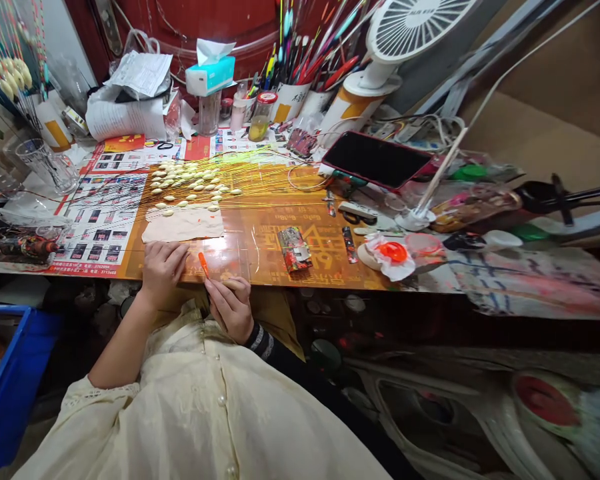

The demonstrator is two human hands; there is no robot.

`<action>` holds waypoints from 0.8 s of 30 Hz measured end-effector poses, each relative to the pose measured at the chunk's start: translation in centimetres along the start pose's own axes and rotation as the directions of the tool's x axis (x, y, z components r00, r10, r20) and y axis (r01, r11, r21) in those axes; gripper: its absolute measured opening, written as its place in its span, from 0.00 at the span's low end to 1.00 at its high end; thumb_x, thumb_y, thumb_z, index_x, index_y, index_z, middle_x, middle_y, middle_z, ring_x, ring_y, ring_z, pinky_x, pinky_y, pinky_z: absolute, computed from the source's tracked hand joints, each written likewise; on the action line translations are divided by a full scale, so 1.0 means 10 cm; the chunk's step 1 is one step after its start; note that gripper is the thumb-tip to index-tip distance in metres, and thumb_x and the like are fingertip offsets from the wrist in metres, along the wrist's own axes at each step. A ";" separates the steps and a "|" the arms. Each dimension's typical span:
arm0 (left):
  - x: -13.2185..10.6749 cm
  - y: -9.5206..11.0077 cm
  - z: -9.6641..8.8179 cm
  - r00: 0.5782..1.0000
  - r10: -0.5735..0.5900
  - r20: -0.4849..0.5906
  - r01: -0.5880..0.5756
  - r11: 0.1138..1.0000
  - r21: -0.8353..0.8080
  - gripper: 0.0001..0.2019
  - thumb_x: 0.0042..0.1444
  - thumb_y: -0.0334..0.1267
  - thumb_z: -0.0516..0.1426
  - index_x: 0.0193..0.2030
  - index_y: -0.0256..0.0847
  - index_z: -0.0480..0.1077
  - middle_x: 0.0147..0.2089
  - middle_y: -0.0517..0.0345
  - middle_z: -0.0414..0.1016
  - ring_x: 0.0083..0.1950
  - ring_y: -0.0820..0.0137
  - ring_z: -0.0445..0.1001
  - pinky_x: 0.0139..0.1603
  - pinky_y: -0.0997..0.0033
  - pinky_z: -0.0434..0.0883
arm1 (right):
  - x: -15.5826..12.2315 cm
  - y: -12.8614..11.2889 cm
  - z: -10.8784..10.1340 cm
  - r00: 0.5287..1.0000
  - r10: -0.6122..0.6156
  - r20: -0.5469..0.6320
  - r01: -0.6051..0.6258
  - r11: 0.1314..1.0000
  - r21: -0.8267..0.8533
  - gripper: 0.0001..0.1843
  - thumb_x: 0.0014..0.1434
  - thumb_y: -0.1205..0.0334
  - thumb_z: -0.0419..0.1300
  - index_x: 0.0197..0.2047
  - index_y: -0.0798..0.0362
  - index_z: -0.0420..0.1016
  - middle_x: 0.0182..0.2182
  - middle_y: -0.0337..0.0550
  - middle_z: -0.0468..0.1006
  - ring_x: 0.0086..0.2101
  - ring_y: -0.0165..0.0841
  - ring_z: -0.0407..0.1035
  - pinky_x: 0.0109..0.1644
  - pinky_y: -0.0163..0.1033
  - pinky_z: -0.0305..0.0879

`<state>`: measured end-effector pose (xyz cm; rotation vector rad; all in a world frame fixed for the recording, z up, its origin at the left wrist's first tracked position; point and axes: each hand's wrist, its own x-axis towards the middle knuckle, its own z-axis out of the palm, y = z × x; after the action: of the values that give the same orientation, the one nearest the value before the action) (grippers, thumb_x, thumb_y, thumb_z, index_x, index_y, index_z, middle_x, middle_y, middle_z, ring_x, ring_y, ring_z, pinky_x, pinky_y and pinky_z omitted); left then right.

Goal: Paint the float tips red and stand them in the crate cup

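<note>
Orange-tipped slim stick sits pinched between the thumb and fingers of my right hand, its long axis slanting up and left, tip toward my left hand, which lies released and empty at the front edge of the orange printed table cover. Open room lies just right of my right hand, before a small red foil packet. Ahead of my hands, cream spindle-shaped float bodies on long yellow stems rest beside a pale cloth pad. Far ahead, white cups hold colored sticks; below and left of my left hand sits a blue plastic crate.
</note>
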<state>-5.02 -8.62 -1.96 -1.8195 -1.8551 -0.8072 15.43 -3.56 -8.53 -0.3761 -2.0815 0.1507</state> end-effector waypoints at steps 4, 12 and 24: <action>0.00 0.01 -0.01 1.000 0.007 -0.006 -0.007 1.000 0.002 0.12 0.67 0.38 0.53 0.51 0.44 0.75 0.46 0.52 0.80 0.45 0.64 0.72 0.50 0.58 0.63 | 0.00 -0.01 0.02 1.000 -0.001 0.020 0.002 1.000 -0.025 0.31 0.63 0.69 0.56 0.69 0.50 0.61 0.51 0.44 0.79 0.48 0.38 0.64 0.59 0.51 0.62; -0.01 0.00 0.00 1.000 0.002 0.000 -0.002 1.000 -0.003 0.12 0.66 0.38 0.54 0.52 0.44 0.74 0.46 0.52 0.80 0.46 0.63 0.73 0.50 0.58 0.63 | 0.02 -0.01 0.04 0.998 0.026 0.052 -0.024 0.999 -0.034 0.34 0.65 0.68 0.56 0.72 0.47 0.53 0.53 0.43 0.78 0.50 0.37 0.64 0.60 0.48 0.59; -0.01 0.00 0.01 1.000 -0.004 -0.005 0.004 1.000 -0.009 0.12 0.66 0.38 0.54 0.52 0.45 0.75 0.46 0.52 0.80 0.45 0.63 0.73 0.50 0.57 0.63 | -0.04 0.01 0.06 0.997 0.033 0.069 -0.030 0.998 -0.051 0.32 0.66 0.67 0.55 0.72 0.47 0.55 0.55 0.44 0.77 0.50 0.38 0.65 0.60 0.49 0.61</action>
<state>-5.02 -8.63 -2.09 -1.8184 -1.8547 -0.8225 15.12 -3.55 -9.14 -0.4397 -2.1521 0.1324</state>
